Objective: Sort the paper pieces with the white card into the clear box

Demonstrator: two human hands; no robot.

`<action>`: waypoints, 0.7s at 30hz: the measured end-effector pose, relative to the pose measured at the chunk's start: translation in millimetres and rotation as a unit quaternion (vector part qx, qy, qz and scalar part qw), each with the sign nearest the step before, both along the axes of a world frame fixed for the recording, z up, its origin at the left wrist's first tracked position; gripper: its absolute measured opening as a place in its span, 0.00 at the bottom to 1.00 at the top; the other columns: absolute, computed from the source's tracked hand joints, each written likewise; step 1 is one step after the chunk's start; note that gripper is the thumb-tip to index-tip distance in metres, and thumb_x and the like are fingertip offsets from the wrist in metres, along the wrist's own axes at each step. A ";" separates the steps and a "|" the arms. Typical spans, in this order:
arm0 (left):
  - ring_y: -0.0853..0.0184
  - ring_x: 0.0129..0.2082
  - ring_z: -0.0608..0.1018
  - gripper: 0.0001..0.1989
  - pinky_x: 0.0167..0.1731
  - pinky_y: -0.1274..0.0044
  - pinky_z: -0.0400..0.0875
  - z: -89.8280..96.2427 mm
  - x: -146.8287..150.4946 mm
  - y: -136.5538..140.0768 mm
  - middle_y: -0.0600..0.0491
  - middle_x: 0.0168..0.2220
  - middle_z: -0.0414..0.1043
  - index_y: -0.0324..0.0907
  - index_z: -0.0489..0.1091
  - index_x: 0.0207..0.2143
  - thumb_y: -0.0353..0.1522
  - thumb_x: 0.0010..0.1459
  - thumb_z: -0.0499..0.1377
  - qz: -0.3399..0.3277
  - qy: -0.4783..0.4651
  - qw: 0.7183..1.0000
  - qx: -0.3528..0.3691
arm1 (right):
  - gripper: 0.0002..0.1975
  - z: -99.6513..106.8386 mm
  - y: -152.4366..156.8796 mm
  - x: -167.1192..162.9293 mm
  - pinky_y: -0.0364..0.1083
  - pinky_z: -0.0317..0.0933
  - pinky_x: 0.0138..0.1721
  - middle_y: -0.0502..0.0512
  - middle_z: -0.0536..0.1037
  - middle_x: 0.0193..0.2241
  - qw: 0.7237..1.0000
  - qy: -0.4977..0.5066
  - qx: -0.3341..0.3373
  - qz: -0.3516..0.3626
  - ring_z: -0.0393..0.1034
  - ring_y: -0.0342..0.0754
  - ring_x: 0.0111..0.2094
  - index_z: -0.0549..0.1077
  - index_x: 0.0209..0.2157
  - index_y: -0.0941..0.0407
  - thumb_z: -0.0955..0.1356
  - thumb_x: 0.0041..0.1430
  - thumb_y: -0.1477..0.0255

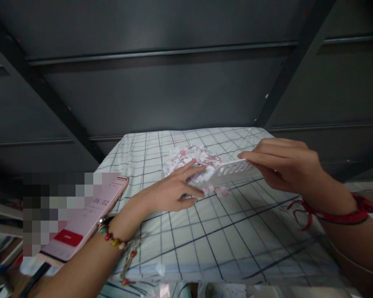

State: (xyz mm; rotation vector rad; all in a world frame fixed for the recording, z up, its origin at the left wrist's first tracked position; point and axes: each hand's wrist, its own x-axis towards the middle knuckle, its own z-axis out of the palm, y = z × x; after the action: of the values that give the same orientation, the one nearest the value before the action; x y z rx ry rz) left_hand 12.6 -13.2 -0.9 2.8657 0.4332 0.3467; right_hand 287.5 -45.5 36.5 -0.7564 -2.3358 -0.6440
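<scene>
My right hand (286, 165) grips the end of a white slotted plastic basket (233, 171), tilted on its side so that its mouth faces the paper. A heap of torn paper scraps (189, 155), white and pink, lies on the checked cloth against the basket's mouth. My left hand (177, 188) rests at the near edge of the heap with fingers spread, touching the scraps. A few loose pink scraps (222, 191) lie in front of the basket. How much paper is inside the basket is hidden.
A white cloth with dark grid lines (186, 231) covers the small table. To the left, a pink phone (90, 211) showing a timer stands near my left forearm. Behind the table rises a dark panelled wall (161, 91).
</scene>
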 end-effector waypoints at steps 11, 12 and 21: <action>0.56 0.64 0.47 0.17 0.61 0.59 0.41 0.4 2.8 -0.5 0.47 0.65 0.43 0.43 0.69 0.49 0.29 0.57 0.58 0.014 0.005 1.000 0.019 | 0.10 3.1 -1.6 0.0 0.45 0.59 0.26 0.53 0.71 0.23 0.999 -0.021 0.030 0.004 0.65 0.45 0.26 0.69 0.35 0.58 0.62 0.53 0.83; 0.55 0.64 0.46 0.16 0.61 0.59 0.42 -0.9 2.9 -0.3 0.47 0.65 0.43 0.43 0.69 0.49 0.29 0.57 0.58 0.018 0.010 1.000 0.016 | 0.10 2.9 -1.3 -0.1 0.45 0.59 0.26 0.53 0.71 0.23 0.999 -0.022 0.029 0.006 0.65 0.45 0.26 0.69 0.35 0.58 0.62 0.53 0.83; 0.57 0.64 0.47 0.16 0.61 0.59 0.40 0.7 0.7 0.3 0.50 0.65 0.43 0.44 0.71 0.47 0.27 0.55 0.59 0.026 0.011 1.000 0.009 | 0.13 1.7 1.0 4.3 0.46 0.61 0.28 0.50 0.72 0.24 0.998 -0.016 0.052 -0.011 0.67 0.46 0.27 0.69 0.37 0.52 0.61 0.53 0.81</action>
State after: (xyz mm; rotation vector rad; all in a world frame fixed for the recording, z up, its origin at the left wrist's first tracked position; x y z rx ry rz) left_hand 13.2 -12.9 -0.2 2.8828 0.5124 0.3295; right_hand 291.8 -44.6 38.2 -0.7310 -2.3057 -0.7862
